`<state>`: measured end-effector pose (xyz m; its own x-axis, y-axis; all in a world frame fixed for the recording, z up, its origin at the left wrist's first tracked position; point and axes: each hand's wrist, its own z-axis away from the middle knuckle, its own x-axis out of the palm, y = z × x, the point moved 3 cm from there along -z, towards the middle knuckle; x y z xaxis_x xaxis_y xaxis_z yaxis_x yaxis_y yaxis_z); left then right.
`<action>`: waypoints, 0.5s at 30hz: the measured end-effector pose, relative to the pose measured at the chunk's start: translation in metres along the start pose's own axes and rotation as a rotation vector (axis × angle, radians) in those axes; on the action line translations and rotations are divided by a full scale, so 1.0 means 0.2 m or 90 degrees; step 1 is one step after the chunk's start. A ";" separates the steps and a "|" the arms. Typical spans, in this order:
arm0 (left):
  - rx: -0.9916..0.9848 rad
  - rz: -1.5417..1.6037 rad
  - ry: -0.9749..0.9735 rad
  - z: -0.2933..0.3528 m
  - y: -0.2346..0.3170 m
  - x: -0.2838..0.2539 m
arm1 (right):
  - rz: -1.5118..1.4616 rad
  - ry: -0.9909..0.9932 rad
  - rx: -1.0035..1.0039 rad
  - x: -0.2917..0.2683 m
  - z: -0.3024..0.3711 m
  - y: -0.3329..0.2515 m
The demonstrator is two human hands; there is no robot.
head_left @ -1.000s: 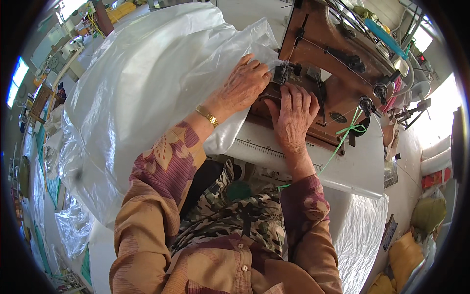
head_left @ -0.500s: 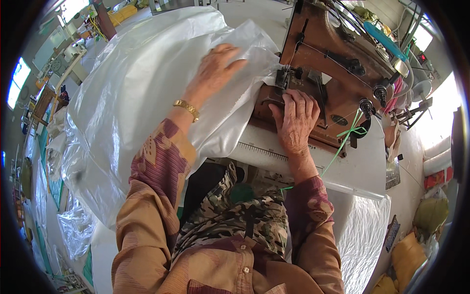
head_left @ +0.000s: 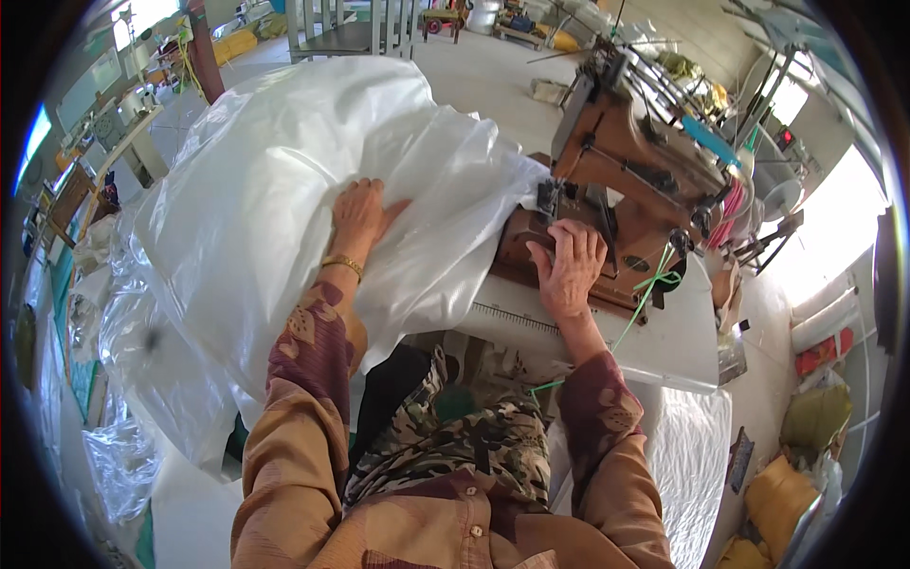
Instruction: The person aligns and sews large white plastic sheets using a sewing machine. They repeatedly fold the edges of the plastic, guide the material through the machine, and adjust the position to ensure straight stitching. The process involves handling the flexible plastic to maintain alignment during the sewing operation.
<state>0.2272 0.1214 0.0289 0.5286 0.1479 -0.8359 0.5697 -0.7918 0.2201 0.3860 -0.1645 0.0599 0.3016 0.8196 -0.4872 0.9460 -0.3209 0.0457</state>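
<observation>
A large, shiny white plastic sheet (head_left: 256,190) spreads in folds over the left and middle, its right corner reaching the needle area of a brown industrial sewing machine (head_left: 621,152). My left hand (head_left: 360,220) lies on the sheet with the fingers stretched forward and the thumb out to the right. Beside the dark presser foot (head_left: 548,199), my right hand (head_left: 572,270) rests on the machine's brown bed, fingers bent and thumb apart. Nothing shows between them. A green string (head_left: 654,280) hangs tied near the machine's right end.
A white table edge with a ruler strip (head_left: 512,318) runs in front of the machine. White sheeting (head_left: 687,474) hangs below at the right. A grey metal stand (head_left: 351,38) is at the back. Yellow and olive sacks (head_left: 779,493) lie on the floor at right.
My left hand has come down onto the plastic sheet, farther left from the needle. My right hand stays by the presser foot. The view has shifted, showing more of the room behind.
</observation>
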 end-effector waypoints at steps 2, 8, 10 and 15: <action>0.006 0.020 0.028 0.03 -0.03 0.01 | -0.072 0.001 -0.019 -0.11 -0.15 -0.07; -0.045 0.045 -0.017 0.01 -0.07 0.02 | -0.045 0.085 -0.125 -0.47 -1.02 -0.15; -0.061 0.061 -0.003 0.03 -0.04 -0.03 | 0.035 0.068 -0.112 -0.39 -1.26 0.00; -0.049 0.125 0.100 0.04 -0.08 0.03 | 0.053 -0.374 0.139 -0.10 -1.51 0.40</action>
<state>0.2158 0.1300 0.0171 0.7213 0.0914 -0.6866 0.4904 -0.7675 0.4129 0.4911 -0.0626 0.3355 0.1993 0.4107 -0.8897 0.8575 -0.5125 -0.0445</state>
